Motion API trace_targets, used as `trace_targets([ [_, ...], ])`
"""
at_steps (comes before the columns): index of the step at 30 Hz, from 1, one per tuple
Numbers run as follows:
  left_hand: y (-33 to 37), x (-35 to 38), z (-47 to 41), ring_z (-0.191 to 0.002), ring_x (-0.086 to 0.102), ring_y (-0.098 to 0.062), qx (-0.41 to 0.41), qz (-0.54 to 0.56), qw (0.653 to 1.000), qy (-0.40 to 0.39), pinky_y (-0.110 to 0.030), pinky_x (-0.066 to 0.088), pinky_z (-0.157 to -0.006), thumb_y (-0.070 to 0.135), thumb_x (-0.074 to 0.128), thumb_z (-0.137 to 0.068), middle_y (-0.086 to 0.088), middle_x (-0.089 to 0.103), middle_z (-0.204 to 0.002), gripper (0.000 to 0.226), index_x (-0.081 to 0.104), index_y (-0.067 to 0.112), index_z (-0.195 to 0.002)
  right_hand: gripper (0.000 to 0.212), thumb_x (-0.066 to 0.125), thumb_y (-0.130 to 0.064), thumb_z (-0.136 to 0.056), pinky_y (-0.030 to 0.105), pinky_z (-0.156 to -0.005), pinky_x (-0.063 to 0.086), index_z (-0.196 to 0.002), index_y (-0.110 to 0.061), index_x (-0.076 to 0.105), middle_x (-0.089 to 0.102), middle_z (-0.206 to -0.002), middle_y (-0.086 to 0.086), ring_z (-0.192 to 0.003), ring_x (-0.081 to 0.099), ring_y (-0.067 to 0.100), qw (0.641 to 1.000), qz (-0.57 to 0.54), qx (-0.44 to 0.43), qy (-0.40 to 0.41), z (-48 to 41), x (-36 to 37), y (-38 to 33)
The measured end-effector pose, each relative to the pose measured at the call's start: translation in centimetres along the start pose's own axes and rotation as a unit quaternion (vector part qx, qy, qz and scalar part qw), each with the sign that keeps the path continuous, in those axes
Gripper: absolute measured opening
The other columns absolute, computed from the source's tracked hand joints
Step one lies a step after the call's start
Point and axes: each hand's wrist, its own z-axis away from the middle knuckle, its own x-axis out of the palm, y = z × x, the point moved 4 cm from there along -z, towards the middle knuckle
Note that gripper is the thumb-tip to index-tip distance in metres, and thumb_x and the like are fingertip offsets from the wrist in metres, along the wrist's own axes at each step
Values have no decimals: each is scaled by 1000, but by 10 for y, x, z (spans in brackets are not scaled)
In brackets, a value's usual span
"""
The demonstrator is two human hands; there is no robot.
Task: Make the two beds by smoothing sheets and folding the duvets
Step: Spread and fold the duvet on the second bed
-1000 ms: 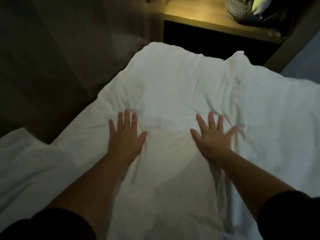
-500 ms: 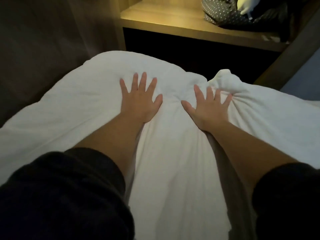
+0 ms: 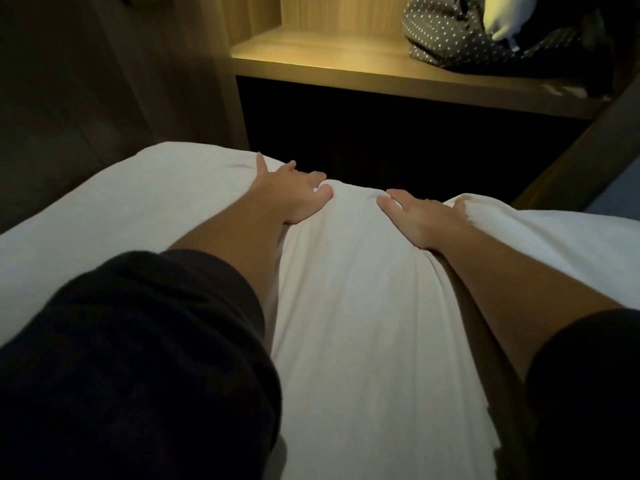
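Farther forward now: left grip (image 3: 291, 197) and right grip (image 3: 420, 220) reach far edge of white duvet (image 3: 363, 306), below lit wooden shelf (image 3: 381, 72). Fingers apart, flat, clamping nothing. Best we press evenly, sweeping creases outward.

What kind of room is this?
Likely a bedroom, maybe a hotel room: a white duvet spread out, a lit wooden bedside shelf, and a spotted bag resting on it.

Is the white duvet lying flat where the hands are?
Not flat: the duvet rises in a ridge between the left hand and right hand pressing on it.
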Motion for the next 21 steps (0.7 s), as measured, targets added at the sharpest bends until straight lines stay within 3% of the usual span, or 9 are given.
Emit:
trace_targets([
  [2,-1,1,-4,-136,36,-28,1,-4,1000,6,-60,-3,-114,48,13,-99,-8,47,-144,55,39,25,-142,64,8,-65,-95,58,-115,5,-141,-31,37,56,-135,8,-131,43,32,1000,0,1,5,1,-1,-1],
  [3,0,0,-4,-125,46,-28,7,-3,999,35,-56,9,-115,47,16,-99,-10,55,-132,53,48,20,-132,62,10,-62,-96,54,-113,14,-133,-24,43,61,-123,9,-121,48,33,1000,-3,-5,20,3,-3,-3],
  [5,7,-6,1,-94,55,-29,34,-20,984,174,-48,36,-98,43,26,-96,-12,63,-101,42,54,12,-104,48,21,-52,-98,45,-96,30,-111,-14,48,60,-90,7,-90,51,32,994,-6,-23,102,10,-12,-7],
  [6,11,-9,6,-82,53,-29,43,-40,966,252,-44,42,-86,41,31,-94,-11,61,-88,38,53,10,-95,40,27,-47,-98,41,-84,31,-99,-12,46,55,-75,5,-78,48,30,984,7,-35,172,14,-16,-9],
  [8,16,-13,19,-73,49,-28,35,-94,929,356,-41,40,-73,38,39,-91,-9,55,-77,32,51,9,-88,31,38,-41,-95,39,-71,26,-83,-12,39,44,-63,2,-63,42,27,951,73,-64,294,27,-21,-18],
  [10,21,-12,34,-73,49,-27,20,-140,914,380,-40,40,-71,37,47,-90,-8,52,-78,27,50,10,-88,31,47,-38,-92,38,-67,26,-78,-14,33,36,-63,1,-61,34,24,930,116,-77,339,40,-19,-25],
  [14,33,-11,80,-72,50,-27,15,-160,909,385,-39,34,-77,21,58,-84,-6,50,-75,14,47,13,-85,29,61,-30,-88,39,-68,33,-79,-17,37,34,-66,1,-62,41,25,926,137,-78,344,81,-16,-28],
  [17,45,-9,130,-66,50,-25,42,-150,925,348,-36,35,-76,11,49,-80,-4,49,-67,4,48,15,-79,19,51,-25,-95,40,-76,33,-86,-18,37,52,-74,4,-74,55,29,954,144,-85,247,128,-16,-33],
  [21,66,-19,208,-61,52,-26,40,-123,942,309,-36,39,-76,7,46,-79,-5,51,-61,12,53,15,-73,14,43,-24,-98,38,-75,29,-88,-20,33,63,-80,2,-78,62,27,970,158,-85,166,203,-21,-40],
])
